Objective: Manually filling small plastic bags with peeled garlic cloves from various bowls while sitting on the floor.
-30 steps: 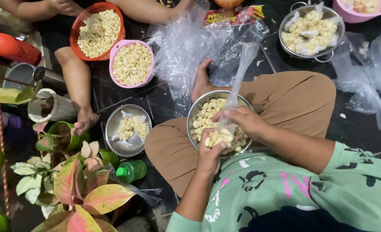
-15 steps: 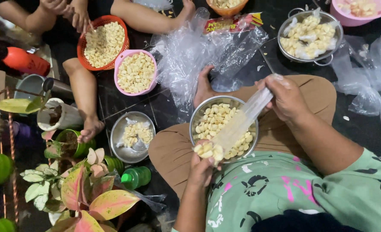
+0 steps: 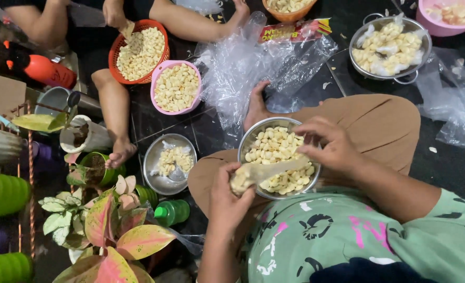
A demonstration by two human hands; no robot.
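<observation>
A round steel bowl [image 3: 246,142] of pale, peeled pieces rests on my lap between my knees. Just above it I hold a small clear plastic bag [image 3: 268,171] packed with the same pieces. My left hand [image 3: 226,198] grips the bag's full bottom end at the bowl's near rim. My right hand [image 3: 336,148] pinches the bag's thin, drawn-out neck over the bowl's right side. The bag lies almost level between the two hands.
Another person sits at the upper left, a hand [image 3: 115,14] over an orange basket [image 3: 121,50] and a foot [image 3: 120,154] by a small steel bowl [image 3: 151,169]. Nearby are a pink bowl [image 3: 157,100], loose plastic bags [image 3: 243,68], a steel colander [image 3: 417,56], a green bottle [image 3: 172,211] and potted plants [image 3: 111,233].
My right hand pulled the bag's neck up and to the right, then came down, so the bag now lies level over the bowl. My left hand kept hold of the full end.
</observation>
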